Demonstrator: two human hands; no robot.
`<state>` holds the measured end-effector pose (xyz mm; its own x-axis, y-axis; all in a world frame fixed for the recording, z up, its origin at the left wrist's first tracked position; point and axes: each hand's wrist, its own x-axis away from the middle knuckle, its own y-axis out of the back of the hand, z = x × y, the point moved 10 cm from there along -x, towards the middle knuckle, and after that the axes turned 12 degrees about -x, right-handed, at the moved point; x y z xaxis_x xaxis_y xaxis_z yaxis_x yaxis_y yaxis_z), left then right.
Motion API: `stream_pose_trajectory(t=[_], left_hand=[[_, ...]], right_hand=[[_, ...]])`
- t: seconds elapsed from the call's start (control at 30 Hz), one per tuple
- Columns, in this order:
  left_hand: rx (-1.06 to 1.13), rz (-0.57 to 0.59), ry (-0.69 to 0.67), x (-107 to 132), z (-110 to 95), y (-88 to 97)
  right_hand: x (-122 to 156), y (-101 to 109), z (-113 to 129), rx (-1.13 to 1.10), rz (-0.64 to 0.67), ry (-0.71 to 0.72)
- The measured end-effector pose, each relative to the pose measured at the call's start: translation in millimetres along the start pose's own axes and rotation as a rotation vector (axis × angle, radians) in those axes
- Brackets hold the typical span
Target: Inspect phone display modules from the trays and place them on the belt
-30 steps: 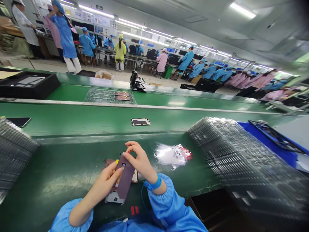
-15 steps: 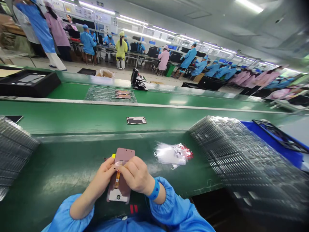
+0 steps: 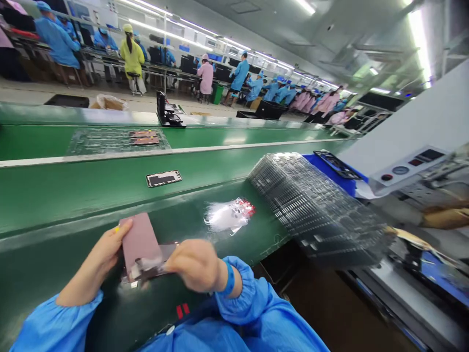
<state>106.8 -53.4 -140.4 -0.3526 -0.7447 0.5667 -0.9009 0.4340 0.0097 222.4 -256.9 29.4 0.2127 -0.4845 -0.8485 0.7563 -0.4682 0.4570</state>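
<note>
A phone screen (image 3: 141,237) with a dull pink face is tilted in my left hand (image 3: 108,249), thumb on its upper edge and fingers behind it. A yellow tab shows beside that thumb. My right hand (image 3: 196,264) is closed, blurred by motion, pinching the end of a clear film strip (image 3: 166,252). The strip runs to the screen's lower end, where shiny, smeared parts hide whether it is still stuck there. Just beyond lies a loose pile of clear films with red tabs (image 3: 230,215). Two small red strips (image 3: 182,310) lie close to my body.
A phone back frame (image 3: 163,178) lies on the green bench. Stacked clear trays (image 3: 311,210) rise on the right, beside a blue bin (image 3: 330,173). Behind is another clear tray (image 3: 110,141) and a black stand (image 3: 166,112). Several co-workers sit far back.
My view has swung right. My right hand has drawn away from the screen to the right, pulling the clear strip. The left hand keeps the screen, now turned; its orange flex cable no longer shows.
</note>
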Motion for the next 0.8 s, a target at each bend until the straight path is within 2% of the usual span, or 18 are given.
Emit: stream_pose_trajectory(t=[0.03, 0.1, 0.17, 0.2, 0.3, 0.4, 0.47, 0.53, 0.6, 0.63, 0.7, 0.8], left_hand=[[0.019, -0.045, -0.003, -3, -5, 9.5], [0.055, -0.079, -0.015, -6, -13, 22.9], [0.065, -0.072, -0.028, -4, -19, 30.3], [0.060, -0.063, -0.031, -1, -21, 31.8], [0.074, -0.058, -0.059, 10, -29, 30.9], [0.138, -0.030, -0.074, 23, -37, 18.5], [0.178, -0.002, -0.076, 30, -41, 8.0], [0.196, 0.039, -0.082, 35, -45, -2.6], [0.199, 0.077, -0.084, 36, -46, -12.0], [0.202, 0.096, -0.083, 36, -47, -16.9], [0.220, 0.133, -0.068, 33, -45, -28.8], [0.218, 0.199, -0.111, 26, -48, -53.8]], right_hand=[[4, 29, -13, -0.001, -0.139, -0.115], [27, 89, -51, 0.085, -0.408, -0.432], [68, 140, -96, 0.221, -0.581, -0.786], [85, 158, -115, 0.254, -0.609, -0.872], [133, 193, -166, 0.343, -0.636, -1.048], [175, 206, -196, 0.414, -0.639, -1.206], [190, 206, -202, 0.424, -0.647, -1.273], [194, 203, -202, 0.393, -0.672, -1.305], [188, 190, -204, 0.286, -0.687, -1.317], [182, 176, -206, 0.190, -0.679, -1.322], [165, 131, -210, -0.093, -0.618, -1.335], [133, 31, -201, -0.685, -0.455, -1.345]])
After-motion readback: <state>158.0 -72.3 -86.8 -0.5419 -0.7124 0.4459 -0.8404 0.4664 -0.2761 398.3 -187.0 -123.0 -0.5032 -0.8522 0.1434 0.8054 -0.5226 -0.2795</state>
